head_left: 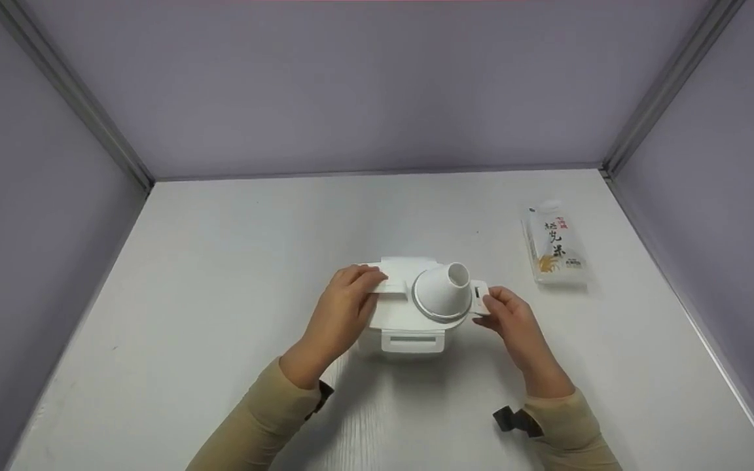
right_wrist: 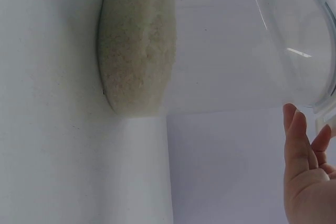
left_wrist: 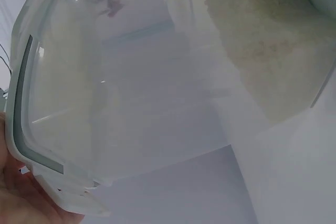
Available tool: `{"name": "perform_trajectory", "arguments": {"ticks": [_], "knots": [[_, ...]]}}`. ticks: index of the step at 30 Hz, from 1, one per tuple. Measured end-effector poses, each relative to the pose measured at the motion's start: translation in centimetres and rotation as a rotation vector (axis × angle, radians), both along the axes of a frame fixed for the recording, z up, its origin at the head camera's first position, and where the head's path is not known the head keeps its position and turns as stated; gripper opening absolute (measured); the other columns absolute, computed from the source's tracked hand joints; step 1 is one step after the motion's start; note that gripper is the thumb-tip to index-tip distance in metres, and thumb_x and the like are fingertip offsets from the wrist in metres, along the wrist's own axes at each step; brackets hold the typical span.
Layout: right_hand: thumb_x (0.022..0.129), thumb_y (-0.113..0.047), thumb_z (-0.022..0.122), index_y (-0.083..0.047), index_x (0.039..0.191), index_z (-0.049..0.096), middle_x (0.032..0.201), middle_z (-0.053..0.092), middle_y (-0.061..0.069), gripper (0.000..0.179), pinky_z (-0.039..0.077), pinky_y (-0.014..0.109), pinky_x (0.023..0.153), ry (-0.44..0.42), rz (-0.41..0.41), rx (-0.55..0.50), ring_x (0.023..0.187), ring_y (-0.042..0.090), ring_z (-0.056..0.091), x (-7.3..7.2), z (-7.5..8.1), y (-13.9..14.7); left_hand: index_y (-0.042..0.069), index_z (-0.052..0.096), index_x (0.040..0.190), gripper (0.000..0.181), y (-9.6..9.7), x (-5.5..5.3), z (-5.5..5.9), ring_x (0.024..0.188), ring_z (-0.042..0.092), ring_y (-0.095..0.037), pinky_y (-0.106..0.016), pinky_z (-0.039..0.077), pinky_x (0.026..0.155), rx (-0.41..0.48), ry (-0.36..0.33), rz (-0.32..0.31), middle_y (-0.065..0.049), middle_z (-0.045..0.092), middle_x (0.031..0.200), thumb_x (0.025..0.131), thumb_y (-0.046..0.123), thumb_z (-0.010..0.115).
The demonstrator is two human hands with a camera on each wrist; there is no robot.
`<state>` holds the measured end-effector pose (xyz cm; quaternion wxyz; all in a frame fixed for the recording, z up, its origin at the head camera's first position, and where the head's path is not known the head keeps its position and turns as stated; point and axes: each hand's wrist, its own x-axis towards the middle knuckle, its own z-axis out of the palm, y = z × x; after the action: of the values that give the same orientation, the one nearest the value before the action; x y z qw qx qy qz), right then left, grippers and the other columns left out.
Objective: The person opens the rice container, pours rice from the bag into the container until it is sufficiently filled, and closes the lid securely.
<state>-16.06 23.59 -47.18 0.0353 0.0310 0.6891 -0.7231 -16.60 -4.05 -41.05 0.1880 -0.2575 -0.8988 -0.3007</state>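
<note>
A clear storage container with a white lid [head_left: 395,318] stands upright on the table, rice [right_wrist: 137,51] filling its lower part. On the lid's right half rises a white cone-shaped spout [head_left: 442,294]. My left hand [head_left: 341,304] grips the lid's left side, fingers bent over the top. At the right, my right hand [head_left: 510,320] pinches the side latch [head_left: 479,298] between thumb and fingers; this latch sticks outward from the lid. The front latch [head_left: 413,341] shows on the near side. In the right wrist view, the fingers [right_wrist: 296,145] are right beside the container's upper wall.
A sealed plastic packet [head_left: 554,245] with printed characters lies at the right rear of the white table [head_left: 220,261]. Grey-lilac panels [head_left: 377,85] enclose the table at the back and both sides. A black strap piece [head_left: 514,420] hangs by the right sleeve.
</note>
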Motion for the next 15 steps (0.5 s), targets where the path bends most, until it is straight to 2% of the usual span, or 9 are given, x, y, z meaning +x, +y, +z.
{"name": "perform_trajectory", "arguments": {"ticks": [4, 10, 15], "knots": [[0.099, -0.01, 0.043, 0.009, 0.108, 0.052, 0.104, 0.057, 0.012, 0.023, 0.051, 0.033, 0.082, 0.007, 0.005, -0.001, 0.096, 0.029, 0.06, -0.07, 0.04, 0.05, 0.008, 0.067, 0.105, 0.024, -0.23, -0.03, -0.03, 0.105, 0.055, -0.023, -0.036, 0.046, 0.089, 0.034, -0.022, 0.011, -0.006, 0.062, 0.108, 0.086, -0.004, 0.057], [0.099, -0.013, 0.044, 0.009, 0.111, 0.051, 0.105, 0.059, 0.012, 0.026, 0.051, 0.031, 0.082, -0.001, 0.004, 0.015, 0.093, 0.02, 0.063, 0.0, 0.15, 0.11, 0.007, 0.067, 0.105, 0.025, -0.45, -0.03, -0.59, 0.105, 0.056, -0.023, -0.034, 0.048, 0.087, 0.063, -0.034, 0.01, -0.007, 0.061, 0.108, 0.086, -0.006, 0.058], [0.099, -0.014, 0.045, 0.01, 0.111, 0.05, 0.104, 0.058, 0.011, 0.028, 0.051, 0.031, 0.082, -0.007, 0.006, 0.022, 0.092, 0.019, 0.062, -0.05, 0.02, 0.09, 0.007, 0.067, 0.105, 0.024, -0.44, -0.01, -0.94, 0.106, 0.055, -0.023, -0.034, 0.047, 0.088, 0.073, -0.014, 0.018, -0.007, 0.061, 0.109, 0.086, -0.005, 0.058]]}}
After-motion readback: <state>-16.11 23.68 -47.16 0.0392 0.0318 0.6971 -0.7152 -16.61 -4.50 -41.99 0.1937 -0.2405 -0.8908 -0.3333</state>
